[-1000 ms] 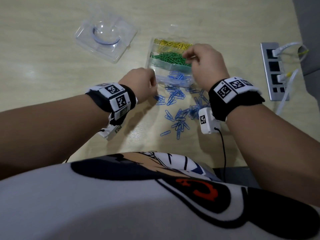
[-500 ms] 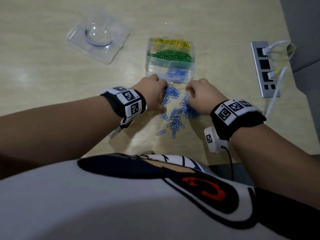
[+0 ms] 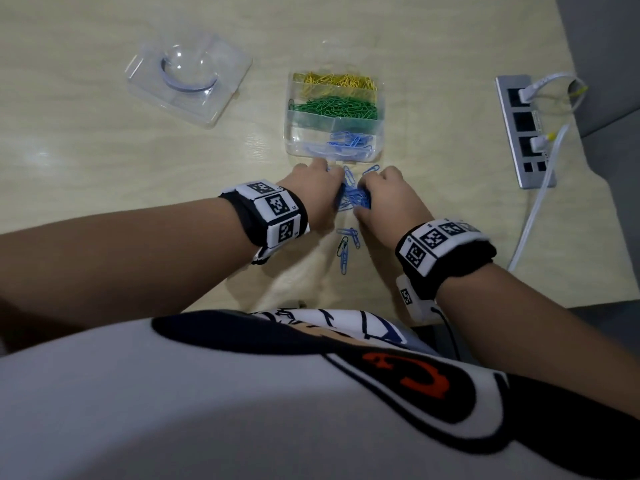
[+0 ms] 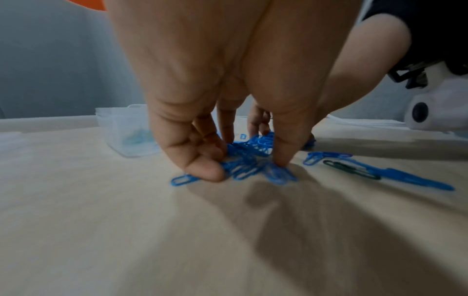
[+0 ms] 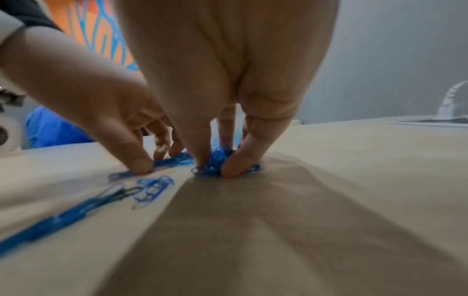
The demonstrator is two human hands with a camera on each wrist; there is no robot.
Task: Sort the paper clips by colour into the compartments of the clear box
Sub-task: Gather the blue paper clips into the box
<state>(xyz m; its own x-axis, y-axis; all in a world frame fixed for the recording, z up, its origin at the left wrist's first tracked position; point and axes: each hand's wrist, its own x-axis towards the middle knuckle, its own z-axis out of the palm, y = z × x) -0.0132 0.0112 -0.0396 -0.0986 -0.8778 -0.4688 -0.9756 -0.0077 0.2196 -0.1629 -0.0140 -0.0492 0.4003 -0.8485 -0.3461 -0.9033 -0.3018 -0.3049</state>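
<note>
A pale wooden table (image 3: 104, 174) fills the view, seen from above by a person leaning over it. Toward its far side lies a clear plastic lid (image 3: 188, 77), and to the right of that stands the clear box (image 3: 294, 133), its far compartment holding yellow paper clips (image 3: 334, 81), the middle one green paper clips (image 3: 332, 106), and the nearest one a few blue clips (image 3: 349, 140). At the table's right edge sits a grey power strip (image 3: 523, 129) with white cables plugged in. Just in front of the box, the left hand (image 3: 311, 197) and the right hand (image 3: 391, 202) face each other, fingertips down on the table, fingers curled and pinching a heap of blue paper clips (image 3: 353, 199) between them. The right wrist view shows the right thumb and fingers closed around a bunch of these clips. Nearer the person lie a few loose blue clips (image 3: 348, 233) and one dark green clip (image 3: 342, 244).
</note>
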